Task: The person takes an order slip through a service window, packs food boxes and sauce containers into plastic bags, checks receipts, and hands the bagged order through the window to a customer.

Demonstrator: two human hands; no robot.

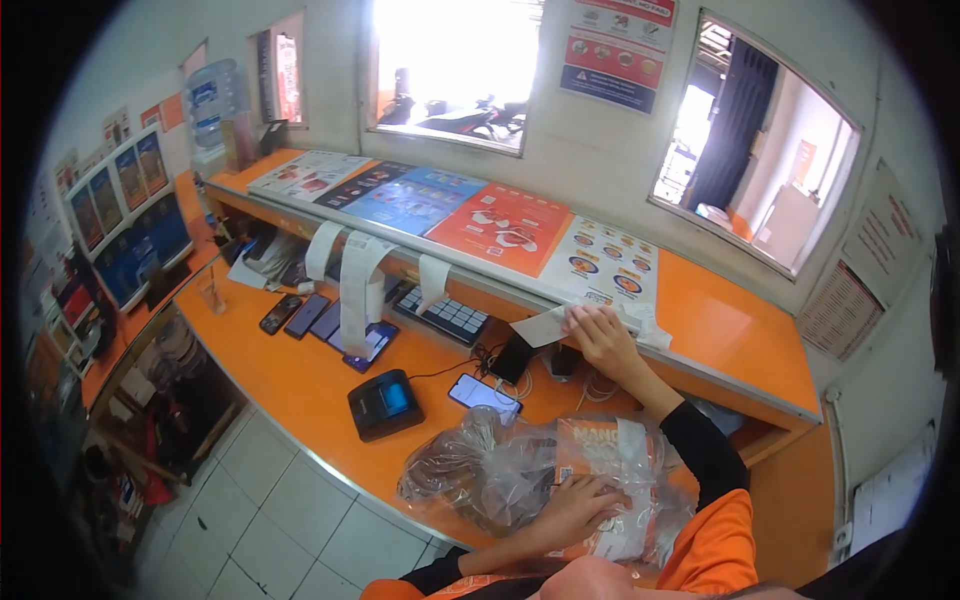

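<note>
My left hand [578,512] lies with its fingers spread on an orange and white package [600,450] inside clear plastic. Beside it, to the left, sits a knotted clear plastic bag [480,470] with brownish contents. My right hand [598,338] is raised at the edge of the upper shelf, its fingers closed on a white paper slip [541,327] that sticks out to the left. Below that slip are a dark phone [512,358] and a lit phone [484,393] among cables.
A black printer [385,405] stands on the orange counter [290,375]. Several phones lie behind it, near a keypad [442,315]. Paper strips [357,290] hang from the upper shelf, which bears printed menus [500,230]. A cup [212,293] stands at the left.
</note>
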